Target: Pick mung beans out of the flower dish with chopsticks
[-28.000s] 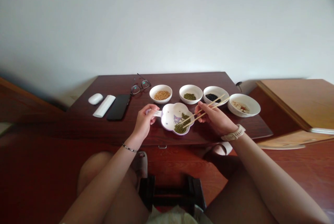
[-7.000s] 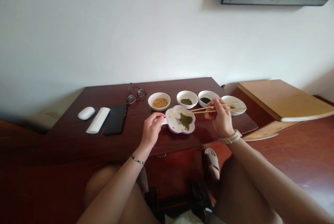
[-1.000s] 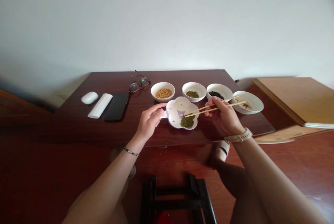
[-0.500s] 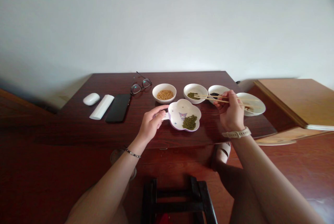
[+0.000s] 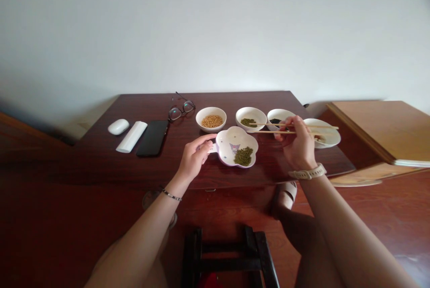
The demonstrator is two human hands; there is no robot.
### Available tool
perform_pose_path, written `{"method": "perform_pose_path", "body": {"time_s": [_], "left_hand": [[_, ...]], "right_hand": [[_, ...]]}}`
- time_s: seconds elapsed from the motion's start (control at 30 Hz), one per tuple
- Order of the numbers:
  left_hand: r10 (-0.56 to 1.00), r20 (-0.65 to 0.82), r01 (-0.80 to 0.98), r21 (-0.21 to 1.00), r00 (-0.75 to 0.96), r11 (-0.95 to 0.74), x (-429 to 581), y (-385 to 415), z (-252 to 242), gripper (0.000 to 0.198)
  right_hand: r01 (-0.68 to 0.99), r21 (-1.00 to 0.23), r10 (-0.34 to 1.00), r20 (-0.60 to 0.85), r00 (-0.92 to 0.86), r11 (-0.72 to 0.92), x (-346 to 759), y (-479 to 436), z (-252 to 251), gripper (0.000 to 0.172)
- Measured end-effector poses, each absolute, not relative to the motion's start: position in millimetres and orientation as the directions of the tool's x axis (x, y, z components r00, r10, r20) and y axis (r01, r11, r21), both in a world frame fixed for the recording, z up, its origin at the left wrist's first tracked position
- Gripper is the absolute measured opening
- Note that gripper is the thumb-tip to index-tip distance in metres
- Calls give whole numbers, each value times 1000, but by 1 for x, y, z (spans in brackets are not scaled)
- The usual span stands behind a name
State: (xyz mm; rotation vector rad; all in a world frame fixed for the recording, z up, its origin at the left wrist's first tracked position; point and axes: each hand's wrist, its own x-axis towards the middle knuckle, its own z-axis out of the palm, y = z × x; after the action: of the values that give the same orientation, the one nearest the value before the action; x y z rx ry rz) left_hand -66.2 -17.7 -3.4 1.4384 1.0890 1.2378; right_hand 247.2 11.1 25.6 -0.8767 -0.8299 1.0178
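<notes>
My left hand (image 5: 195, 157) is closed on the short handle of a white flower-shaped dish (image 5: 225, 142), which has a cartoon figure inside and a heap of green beans (image 5: 243, 156) at its lower right. In my right hand (image 5: 297, 144) is a pair of wooden chopsticks (image 5: 267, 132), tips apart and pointing left. One tip is over the white bowl of green beans (image 5: 251, 113), the other near its front rim; no bean shows between them. Partly behind my right hand stand a bowl of black beans (image 5: 280, 112) and a bowl with a few pale and brown bits (image 5: 324, 141).
A bowl of yellow beans (image 5: 211, 121) stands left of the green-bean bowl. Farther left on the dark table (image 5: 110, 169) lie eyeglasses (image 5: 182, 110), a black phone (image 5: 152, 138), a long white case (image 5: 132, 136) and a rounded white object (image 5: 118, 126). A wooden cabinet (image 5: 379, 126) adjoins at right.
The chopsticks' tips have spread apart, the lower one dropping toward the front rim of the green-bean bowl. My left hand and the dish have hardly moved.
</notes>
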Motion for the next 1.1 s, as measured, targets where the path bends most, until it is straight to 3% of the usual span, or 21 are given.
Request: {"method": "perform_pose_path", "body": {"time_s": [0.2,0.43,0.83,1.1], "left_hand": [[975,199,90,974,94,-208,-68,-20,-3,45],[972,224,94,969,79,-230,-67,-21,-2,42],[966,250,98,962,65,-255,-67,-23,-1,41],[961,268,99,957,68,-274,-67,-23,-1,41]], "right_hand": [[-265,-963,999,47,-13,42,247,-5,35,34],[-181,-981,989,-38,-144,-65,244,-10,38,34],[-72,-997,995,15,-94,8,246,-6,21,41],[-137,-991,999,4,-38,-2,244,-5,16,38]]}}
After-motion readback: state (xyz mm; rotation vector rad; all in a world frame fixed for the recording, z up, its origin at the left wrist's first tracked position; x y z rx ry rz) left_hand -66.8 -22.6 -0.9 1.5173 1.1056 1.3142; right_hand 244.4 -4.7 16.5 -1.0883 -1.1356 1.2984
